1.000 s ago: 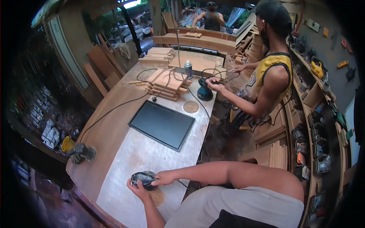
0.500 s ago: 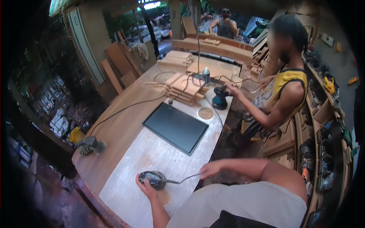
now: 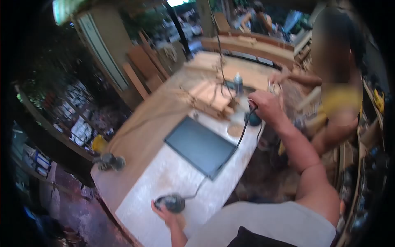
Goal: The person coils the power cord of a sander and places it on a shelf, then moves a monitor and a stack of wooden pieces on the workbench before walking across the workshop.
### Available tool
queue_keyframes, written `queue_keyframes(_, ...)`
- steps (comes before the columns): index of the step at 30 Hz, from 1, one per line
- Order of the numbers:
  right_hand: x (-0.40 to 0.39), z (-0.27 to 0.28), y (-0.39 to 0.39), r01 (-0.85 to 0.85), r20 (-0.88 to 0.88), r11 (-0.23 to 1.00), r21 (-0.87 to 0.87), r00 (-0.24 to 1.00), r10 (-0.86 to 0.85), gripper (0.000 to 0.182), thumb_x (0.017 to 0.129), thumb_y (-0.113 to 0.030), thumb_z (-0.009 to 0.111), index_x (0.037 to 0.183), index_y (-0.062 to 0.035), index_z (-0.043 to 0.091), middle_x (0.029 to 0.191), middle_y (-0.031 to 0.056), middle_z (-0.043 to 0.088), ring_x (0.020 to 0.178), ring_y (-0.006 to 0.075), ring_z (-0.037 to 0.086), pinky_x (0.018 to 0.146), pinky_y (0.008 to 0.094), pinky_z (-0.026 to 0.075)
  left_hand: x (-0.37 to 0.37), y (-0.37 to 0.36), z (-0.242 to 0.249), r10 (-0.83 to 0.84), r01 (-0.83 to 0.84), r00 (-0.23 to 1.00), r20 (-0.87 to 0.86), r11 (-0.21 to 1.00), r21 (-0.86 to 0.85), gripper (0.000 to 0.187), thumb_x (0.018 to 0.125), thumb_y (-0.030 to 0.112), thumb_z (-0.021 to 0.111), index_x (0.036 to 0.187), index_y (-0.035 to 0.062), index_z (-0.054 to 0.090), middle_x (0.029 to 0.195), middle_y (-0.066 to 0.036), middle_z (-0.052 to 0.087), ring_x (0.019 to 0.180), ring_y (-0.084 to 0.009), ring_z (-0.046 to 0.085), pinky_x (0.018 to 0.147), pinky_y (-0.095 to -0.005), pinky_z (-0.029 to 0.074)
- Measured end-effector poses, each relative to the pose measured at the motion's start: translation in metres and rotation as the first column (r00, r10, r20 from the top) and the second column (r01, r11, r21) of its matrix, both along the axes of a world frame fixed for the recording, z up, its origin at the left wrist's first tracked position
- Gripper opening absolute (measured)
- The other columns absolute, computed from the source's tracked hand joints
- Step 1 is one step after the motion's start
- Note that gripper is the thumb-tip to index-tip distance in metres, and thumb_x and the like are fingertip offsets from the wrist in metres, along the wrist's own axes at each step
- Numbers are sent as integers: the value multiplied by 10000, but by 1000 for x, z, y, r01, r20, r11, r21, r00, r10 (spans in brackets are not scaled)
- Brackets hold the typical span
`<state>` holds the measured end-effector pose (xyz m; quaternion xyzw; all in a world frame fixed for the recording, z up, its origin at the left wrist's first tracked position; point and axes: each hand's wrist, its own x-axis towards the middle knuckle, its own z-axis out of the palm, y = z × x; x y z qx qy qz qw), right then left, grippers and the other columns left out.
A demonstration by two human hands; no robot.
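On the pale board [image 3: 142,208] at the near end of the table, my left hand [image 3: 164,212] is wrapped round a dark sander [image 3: 175,203]. A black cord [image 3: 243,133] runs from the sander across the board up to my right hand [image 3: 263,105], whose fingers are closed round it. That hand is raised beside a teal and black sander [image 3: 252,118] at the table's right edge. A dark flat panel with a black frame [image 3: 199,146] lies between my hands. Just past it is a round tan disc [image 3: 235,130]. The view is blurred.
Stacked wooden pieces [image 3: 210,96] and a spray can [image 3: 238,82] stand farther back. Another sander [image 3: 111,162] rests at the left edge. A co-worker in yellow [image 3: 341,101] is close on the right. Another person [image 3: 259,20] is in the background.
My right hand has swung up and forward from near my body to the table's far right, drawing the cord along. The co-worker's hands have moved farther back. The view has shifted.
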<state>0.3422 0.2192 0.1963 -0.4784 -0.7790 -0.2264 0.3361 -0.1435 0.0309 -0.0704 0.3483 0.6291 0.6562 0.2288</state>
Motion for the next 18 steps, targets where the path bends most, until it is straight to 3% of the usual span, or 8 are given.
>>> queue_keyframes(1,8,12,22,22,-99,992,125,995,-9,111,786,-132,651,862,-76,592,773,109,594,750,321,603,658,415,468,-4,3,-14,-18,12,995,103,998,58,510,902,109,430,1403,59,349,1365,-154,380,1234,-290,403,1047,-384,340)
queue_keyframes(4,27,57,79,71,-212,942,327,977,0,288,762,-166,696,1022,-93,594,925,113,595,896,320,571,772,427,444,10,-15,-7,27,-21,961,-276,999,25,490,930,137,433,1406,62,347,1341,-160,397,1212,-289,427,1029,-392,366)
queue_keyframes(6,34,97,119,75,-234,901,427,972,30,448,728,-170,747,1119,-69,554,1044,144,574,1003,353,547,849,420,445,22,-23,-6,128,-250,613,-780,968,-37,518,964,334,501,1343,-4,396,1219,-199,510,1095,-309,509,973,-432,415)
queue_keyframes(7,44,116,146,70,-258,863,500,964,71,474,729,-177,751,1141,-69,543,1051,135,575,996,339,556,850,428,444,37,-18,15,156,-268,607,-779,963,-15,518,964,334,501,1343,-4,396,1219,-199,510,1095,-309,509,973,-432,415)
queue_keyframes(8,59,134,174,44,-287,858,512,950,123,498,721,-191,764,1147,-65,540,1049,129,574,1000,330,560,848,424,447,54,-14,44,249,-307,888,-386,947,-98,476,976,314,468,1330,4,403,1195,-179,507,1071,-295,522,938,-423,444)
queue_keyframes(9,71,151,198,73,-352,896,437,931,96,496,727,-201,766,1150,-71,541,1068,124,578,1006,322,564,856,418,450,68,-10,59,317,-296,943,99,937,-187,435,987,293,436,1318,11,409,1171,-159,504,1047,-281,534,904,-413,472)
queue_keyframes(10,83,165,230,96,-366,907,410,928,67,476,753,-228,754,1156,-82,546,1096,132,579,1021,327,567,875,411,450,74,-7,57,349,-340,931,109,936,-96,351,997,315,419,1201,36,483,998,-109,534,878,-245,569,754,-396,514)
queue_keyframes(18,60,270,381,-161,-409,919,360,858,310,523,737,-392,766,1139,-106,594,1221,159,539,1169,339,511,983,421,423,59,11,30,166,-238,935,313,949,207,401,991,228,414,1358,76,357,1175,-160,492,1005,-264,557,867,-374,492)
